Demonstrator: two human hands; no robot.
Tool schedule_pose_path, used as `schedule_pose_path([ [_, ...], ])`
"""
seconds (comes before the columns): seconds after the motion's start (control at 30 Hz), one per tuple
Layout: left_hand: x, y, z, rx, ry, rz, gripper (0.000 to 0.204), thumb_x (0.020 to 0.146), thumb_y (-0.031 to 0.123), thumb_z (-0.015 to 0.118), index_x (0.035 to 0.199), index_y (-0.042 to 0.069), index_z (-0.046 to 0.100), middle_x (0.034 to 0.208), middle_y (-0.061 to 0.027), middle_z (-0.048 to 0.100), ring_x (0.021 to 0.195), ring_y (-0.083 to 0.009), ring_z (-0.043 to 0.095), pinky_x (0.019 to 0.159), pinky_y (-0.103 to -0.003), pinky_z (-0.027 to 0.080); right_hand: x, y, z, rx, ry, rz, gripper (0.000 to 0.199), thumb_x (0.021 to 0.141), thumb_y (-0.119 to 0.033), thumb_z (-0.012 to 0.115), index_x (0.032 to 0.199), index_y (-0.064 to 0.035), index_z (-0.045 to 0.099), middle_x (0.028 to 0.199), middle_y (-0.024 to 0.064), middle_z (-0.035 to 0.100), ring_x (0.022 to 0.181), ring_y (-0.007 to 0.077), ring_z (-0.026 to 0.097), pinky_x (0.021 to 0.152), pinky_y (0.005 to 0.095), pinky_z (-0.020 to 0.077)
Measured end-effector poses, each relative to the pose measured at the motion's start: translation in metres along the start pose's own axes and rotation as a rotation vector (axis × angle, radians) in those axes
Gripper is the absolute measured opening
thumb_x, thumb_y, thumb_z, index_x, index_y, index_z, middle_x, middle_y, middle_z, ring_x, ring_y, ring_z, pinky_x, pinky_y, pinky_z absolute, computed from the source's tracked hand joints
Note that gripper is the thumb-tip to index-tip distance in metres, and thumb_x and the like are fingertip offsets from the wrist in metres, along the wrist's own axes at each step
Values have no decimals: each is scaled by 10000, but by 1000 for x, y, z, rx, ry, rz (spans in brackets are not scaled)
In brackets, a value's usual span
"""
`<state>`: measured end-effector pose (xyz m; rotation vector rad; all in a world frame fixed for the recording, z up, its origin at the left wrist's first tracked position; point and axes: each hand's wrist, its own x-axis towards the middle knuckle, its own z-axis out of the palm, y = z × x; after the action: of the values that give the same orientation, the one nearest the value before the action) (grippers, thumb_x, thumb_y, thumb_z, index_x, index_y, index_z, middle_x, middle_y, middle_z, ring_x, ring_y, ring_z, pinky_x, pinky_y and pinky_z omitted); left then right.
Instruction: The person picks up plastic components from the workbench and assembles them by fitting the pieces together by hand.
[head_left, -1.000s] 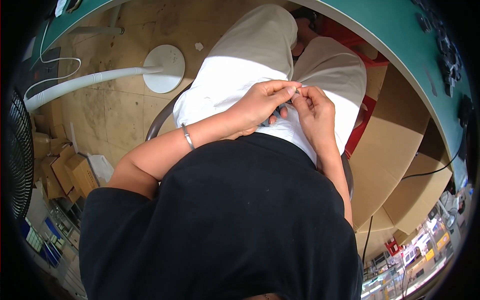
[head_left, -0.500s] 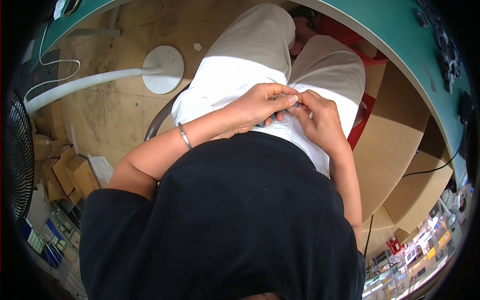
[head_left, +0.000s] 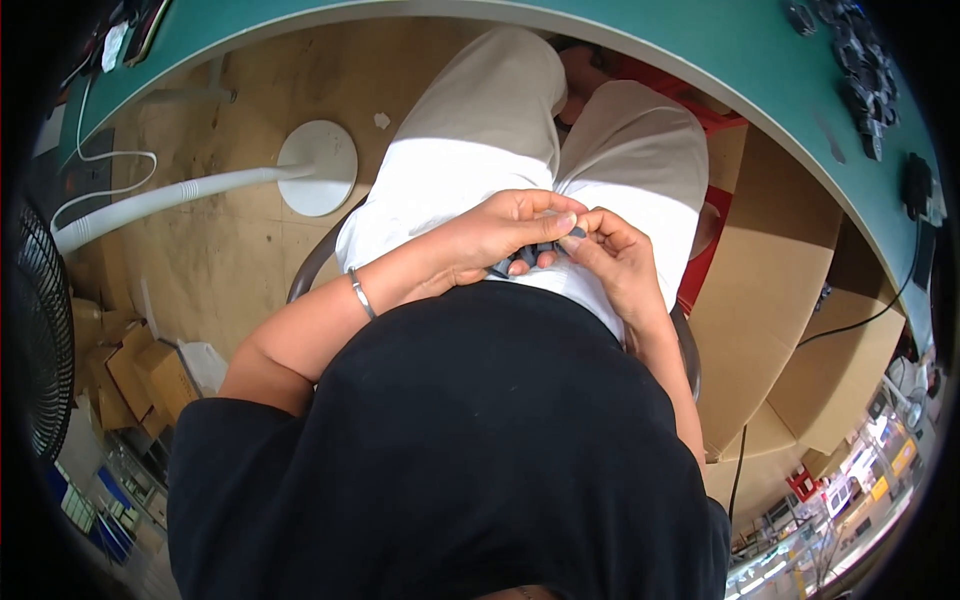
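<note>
1. Step in hand: close two-handed fingertip work, judged to be handling or adjusting one small dark-grey piece (head_left: 577,232), held above the lap of the white trousers (head_left: 440,175).
2. Left hand (head_left: 500,238): thumb and forefinger brought together at the piece's left end; lower fingers curled round further dark-grey material (head_left: 530,256). Whether this joins the small piece cannot be told.
3. Right hand (head_left: 625,262): thumb and forefinger closed in a pinch on the piece from the right; remaining fingers bent, partly hidden.
4. Position of piece: between the two sets of fingertips, touching both, mostly covered; only a dark sliver shows. Exact form too small to tell.
5. Next move, by judgement: calls for a steady left-hand hold and a light, precise right-hand pinch; a slip could drop the piece into the lap.
6. Surroundings: green table (head_left: 640,22) ahead, bearing a row of black parts (head_left: 868,85) at far right; open cardboard box (head_left: 765,300) beside the right knee.
</note>
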<state>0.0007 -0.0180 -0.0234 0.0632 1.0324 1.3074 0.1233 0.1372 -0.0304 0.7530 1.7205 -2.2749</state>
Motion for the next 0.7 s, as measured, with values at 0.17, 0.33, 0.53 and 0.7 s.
schedule_pose_path([
  [0.17,-3,2,0,-115,36,25,384,1010,232,494,1309,-8,492,1004,-70,578,755,-67,528,510,-173,425,-32,-52,-37,-134,521,-444,93,882,-45,661,971,-22,654,915,20,627,776,74,543,691,218,438],
  [0.33,2,-3,-7,-162,-17,-11,378,1001,155,462,1335,-21,479,1074,-89,575,774,-75,517,513,-168,423,-107,-95,-168,-558,1333,-496,251,957,-135,599,1156,13,637,1017,45,669,874,98,592,791,224,470],
  [0.53,7,-3,-8,-159,-40,-38,360,1027,317,466,1160,-10,533,966,-80,588,691,-60,525,473,-158,408,-79,-141,-118,-638,1304,-833,255,967,-88,574,1184,40,612,1108,98,664,1033,164,613,913,277,483],
  [0.7,8,-4,-11,-232,-32,-26,371,1038,376,411,1099,35,544,810,-15,525,675,-68,516,464,-175,382,-5,-186,-32,-1027,614,-1149,194,864,49,631,1051,18,669,1004,128,675,909,207,649,821,277,499],
])
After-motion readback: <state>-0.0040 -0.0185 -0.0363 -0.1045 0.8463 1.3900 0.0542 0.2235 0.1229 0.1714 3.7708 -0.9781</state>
